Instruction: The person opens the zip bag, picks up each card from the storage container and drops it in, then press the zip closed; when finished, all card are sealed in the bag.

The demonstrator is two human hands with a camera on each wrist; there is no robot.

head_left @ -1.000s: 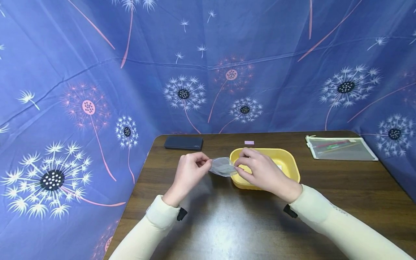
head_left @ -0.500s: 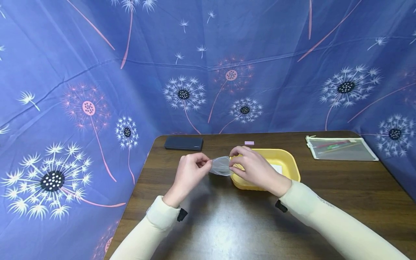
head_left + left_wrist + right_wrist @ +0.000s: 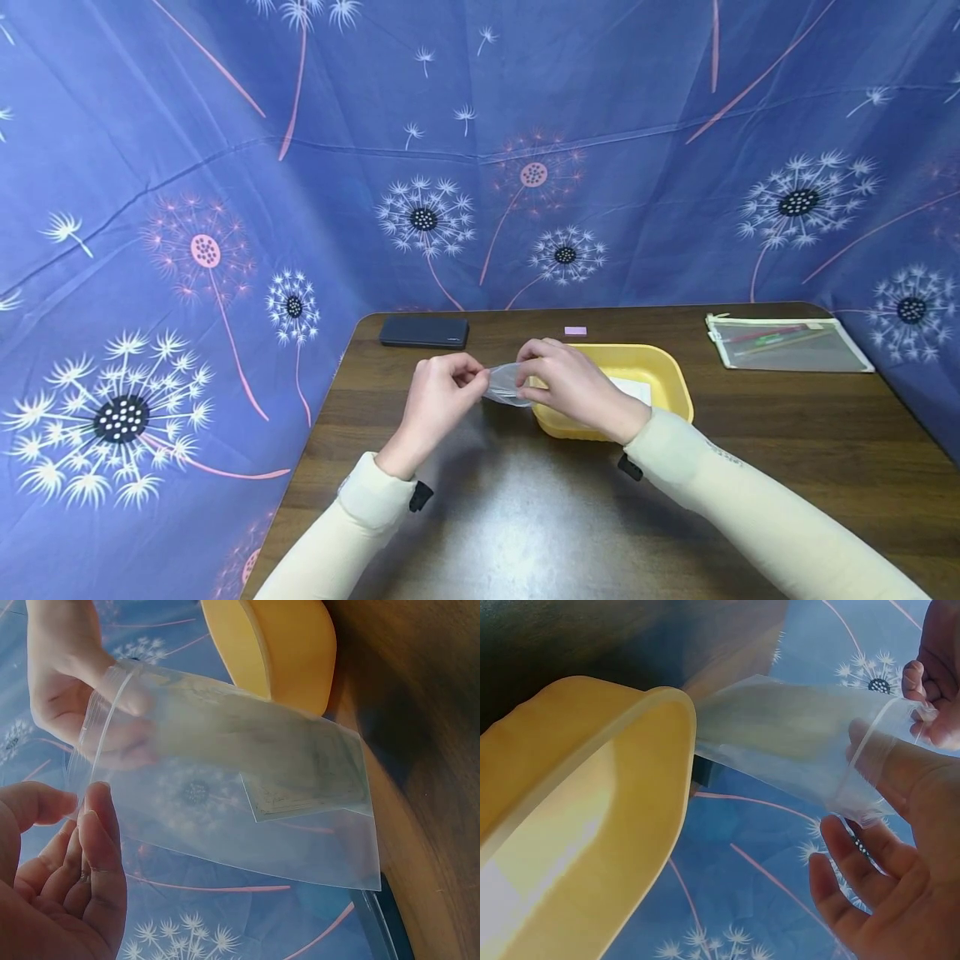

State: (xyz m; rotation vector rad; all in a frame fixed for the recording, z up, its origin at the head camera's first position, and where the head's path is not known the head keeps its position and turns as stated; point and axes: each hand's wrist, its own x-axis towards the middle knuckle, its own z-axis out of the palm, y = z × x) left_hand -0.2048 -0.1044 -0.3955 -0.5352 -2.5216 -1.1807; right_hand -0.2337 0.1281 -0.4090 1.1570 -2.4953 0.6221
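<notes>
Mid-frame, the left grip (image 3: 442, 400) pinches the bag (image 3: 501, 383), the right grip (image 3: 566, 381) loose against it — paper (image 3: 304, 776) inside, sealing seemingly left.

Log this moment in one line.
left hand: pinches clear bag; right hand: at bag mouth; bag: flat sheet inside; yellow tub: on table

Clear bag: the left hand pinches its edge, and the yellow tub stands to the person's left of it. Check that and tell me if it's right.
One part is wrong: the yellow tub stands to the person's right of the clear bag, as the head view shows. The left hand does pinch the bag's edge.
</notes>
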